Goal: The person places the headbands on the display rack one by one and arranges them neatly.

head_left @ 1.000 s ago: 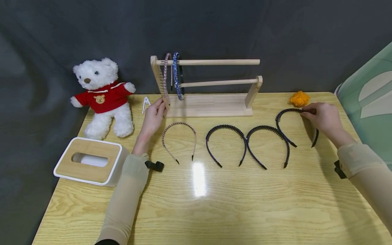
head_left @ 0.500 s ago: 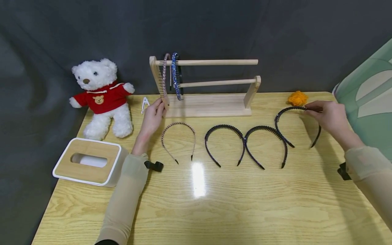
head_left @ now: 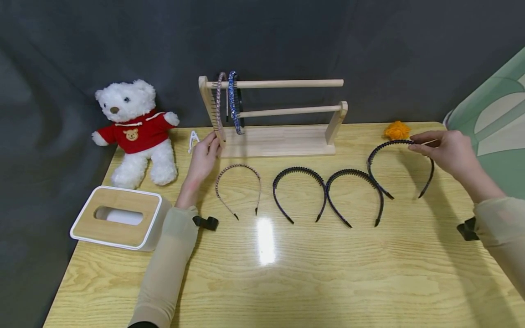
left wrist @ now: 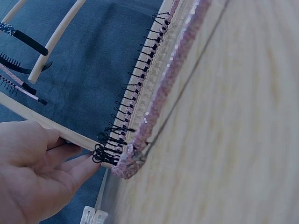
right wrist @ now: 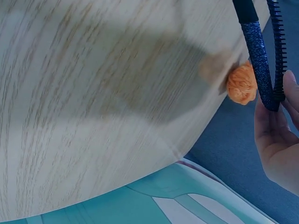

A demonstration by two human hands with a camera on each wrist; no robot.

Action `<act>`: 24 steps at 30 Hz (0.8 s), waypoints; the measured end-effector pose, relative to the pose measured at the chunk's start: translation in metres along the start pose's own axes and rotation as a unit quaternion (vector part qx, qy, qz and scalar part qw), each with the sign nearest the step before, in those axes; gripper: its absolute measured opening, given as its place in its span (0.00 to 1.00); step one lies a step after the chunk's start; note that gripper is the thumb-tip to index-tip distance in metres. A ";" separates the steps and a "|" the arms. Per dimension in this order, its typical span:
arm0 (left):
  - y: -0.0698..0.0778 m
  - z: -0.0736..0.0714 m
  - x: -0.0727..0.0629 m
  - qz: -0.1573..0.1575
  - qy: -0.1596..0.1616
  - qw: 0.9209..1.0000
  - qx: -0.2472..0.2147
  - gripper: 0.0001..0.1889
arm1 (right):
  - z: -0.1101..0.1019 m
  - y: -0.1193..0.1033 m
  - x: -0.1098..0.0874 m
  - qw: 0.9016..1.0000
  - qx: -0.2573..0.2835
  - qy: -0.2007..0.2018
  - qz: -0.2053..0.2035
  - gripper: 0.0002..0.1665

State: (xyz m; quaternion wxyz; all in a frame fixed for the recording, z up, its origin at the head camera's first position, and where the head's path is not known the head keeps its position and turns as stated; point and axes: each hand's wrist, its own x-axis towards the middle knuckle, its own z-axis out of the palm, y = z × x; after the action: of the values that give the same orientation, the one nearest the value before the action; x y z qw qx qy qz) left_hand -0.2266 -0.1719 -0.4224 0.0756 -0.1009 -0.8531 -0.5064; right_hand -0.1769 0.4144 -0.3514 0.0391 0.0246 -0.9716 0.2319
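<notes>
My right hand (head_left: 449, 152) pinches the top of a dark headband (head_left: 385, 145) at the right of the table. In the right wrist view this headband (right wrist: 256, 51) shows dark blue glitter and a toothed inner edge. My left hand (head_left: 203, 159) holds the left foot of a wooden rack (head_left: 279, 141), fingers round its edge in the left wrist view. A pink headband (head_left: 219, 102) and a blue glitter headband (head_left: 232, 98) hang on the rack's left end. On the table lie a thin pink headband (head_left: 239, 165) and two dark toothed headbands (head_left: 301, 169), side by side.
A white teddy bear (head_left: 135, 132) in a red top sits at the left, behind a tissue box (head_left: 119, 237). A small white A-shaped item (head_left: 193, 141) stands beside the left hand. An orange yarn ball (head_left: 397, 130) lies at the back right edge.
My right hand has moved a little up and to the right, raising the top of the dark headband with it. The left hand keeps its hold on the rack.
</notes>
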 end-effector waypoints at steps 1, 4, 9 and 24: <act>0.000 0.000 0.000 0.000 0.001 1.000 0.001 0.18 | -0.001 -0.001 -0.001 1.000 0.004 -0.006 0.005 0.21; 0.000 0.000 0.000 -0.002 0.001 1.000 0.000 0.18 | -0.005 -0.003 -0.003 0.999 0.020 -0.020 0.019 0.24; 0.001 0.000 -0.001 -0.002 0.002 1.000 -0.002 0.18 | -0.010 -0.005 -0.006 0.997 0.066 -0.033 0.032 0.12; 0.000 0.001 0.000 0.003 0.005 1.000 -0.008 0.17 | -0.029 -0.007 -0.011 0.932 0.320 -0.132 0.107 0.22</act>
State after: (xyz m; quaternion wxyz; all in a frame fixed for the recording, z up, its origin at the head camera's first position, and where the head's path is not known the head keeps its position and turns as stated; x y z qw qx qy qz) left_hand -0.2264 -0.1708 -0.4225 0.0808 -0.1018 -0.8480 -0.5138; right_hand -0.1634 0.4216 -0.3234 -0.1243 -0.0380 -0.8394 0.5277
